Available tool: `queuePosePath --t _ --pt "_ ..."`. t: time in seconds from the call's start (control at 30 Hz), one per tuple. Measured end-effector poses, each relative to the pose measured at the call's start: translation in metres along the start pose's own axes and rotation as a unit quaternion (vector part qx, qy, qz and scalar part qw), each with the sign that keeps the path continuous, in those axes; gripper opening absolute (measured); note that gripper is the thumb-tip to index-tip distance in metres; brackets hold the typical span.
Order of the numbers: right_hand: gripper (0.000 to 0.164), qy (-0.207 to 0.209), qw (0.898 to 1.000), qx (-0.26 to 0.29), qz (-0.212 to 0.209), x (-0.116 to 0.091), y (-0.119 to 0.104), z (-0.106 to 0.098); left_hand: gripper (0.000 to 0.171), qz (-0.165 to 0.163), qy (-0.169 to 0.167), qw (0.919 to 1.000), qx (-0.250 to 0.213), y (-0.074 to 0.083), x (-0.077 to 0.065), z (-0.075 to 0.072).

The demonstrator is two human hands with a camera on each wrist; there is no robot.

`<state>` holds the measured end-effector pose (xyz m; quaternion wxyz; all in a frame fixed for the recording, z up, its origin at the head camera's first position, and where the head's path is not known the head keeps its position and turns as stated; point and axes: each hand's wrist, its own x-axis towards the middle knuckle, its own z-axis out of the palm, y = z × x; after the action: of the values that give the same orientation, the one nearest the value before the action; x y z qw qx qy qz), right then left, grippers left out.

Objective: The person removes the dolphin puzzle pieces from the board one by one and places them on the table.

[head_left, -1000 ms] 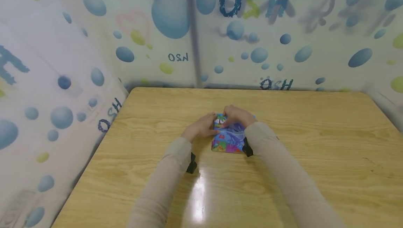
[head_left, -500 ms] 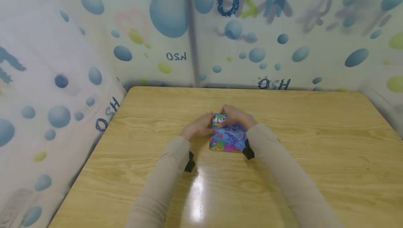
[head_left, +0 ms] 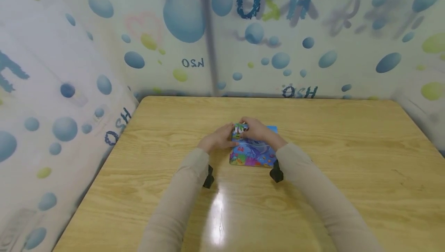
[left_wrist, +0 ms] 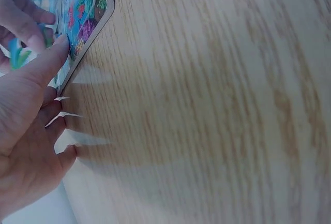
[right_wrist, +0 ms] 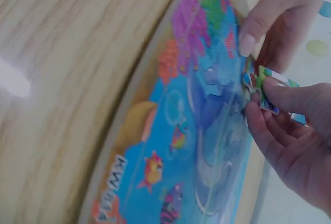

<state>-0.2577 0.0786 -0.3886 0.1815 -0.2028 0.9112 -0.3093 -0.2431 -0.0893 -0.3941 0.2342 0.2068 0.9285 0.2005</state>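
A colourful flat jigsaw puzzle with a sea picture lies on the wooden table. My right hand pinches a small puzzle piece between thumb and fingers at the board's far-left part. In the head view, a palm tree picture shows beside those fingers. My left hand lies along the board's left edge. Its thumb rests on the board, while its other fingers touch the table beside it. Part of the picture is hidden under my right hand and forearm.
The wooden table extends on all sides of the puzzle. Walls printed with blue and green bubbles stand behind and to the left. A black strap end hangs at my right wrist, another black piece at the left.
My right hand has turned slightly, uncovering more of the board's far-right corner and tipping up the palm tree piece. My left hand stays at the board's edge. The head view has shifted a little.
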Motion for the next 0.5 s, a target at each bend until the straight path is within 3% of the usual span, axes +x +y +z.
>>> queuePosePath --t 0.17,0.4,0.5 --pt "0.037 0.024 0.999 0.027 -0.014 -0.008 0.007 -0.01 0.075 0.006 -0.001 1.0 -0.003 0.001 0.001 -0.001" --pt "0.051 0.09 0.988 0.117 0.038 -0.025 0.027 -0.025 0.076 -0.006 -0.008 0.9999 -0.009 0.002 0.001 -0.001" --pt "0.042 0.107 0.983 0.143 0.046 -0.033 0.039 -0.031 0.077 -0.008 -0.012 0.9998 -0.009 0.001 0.001 0.0"
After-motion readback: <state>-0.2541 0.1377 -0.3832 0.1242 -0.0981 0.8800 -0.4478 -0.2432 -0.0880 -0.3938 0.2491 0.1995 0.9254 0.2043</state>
